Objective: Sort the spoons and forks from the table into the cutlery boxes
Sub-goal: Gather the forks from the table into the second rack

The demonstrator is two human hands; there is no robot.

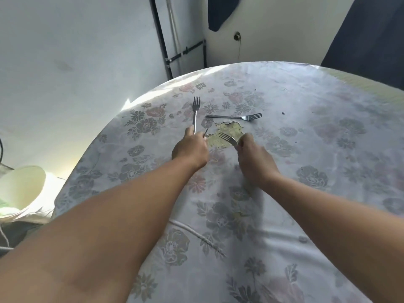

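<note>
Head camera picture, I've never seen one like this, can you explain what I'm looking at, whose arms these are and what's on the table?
This is one wide-angle view from a camera worn on a person's head, looking down at their own bare arms. There is no machine. The round table with a worn floral tablecloth fills the view. The left hand grips the handle of a silver metal fork pointing away. The right hand pinches a second silver fork over a torn patch in the cloth. A third silver fork lies free beyond it. No cutlery boxes are visible.

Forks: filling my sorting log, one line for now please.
left hand: holds fork | right hand: holds fork | third fork: on table
</note>
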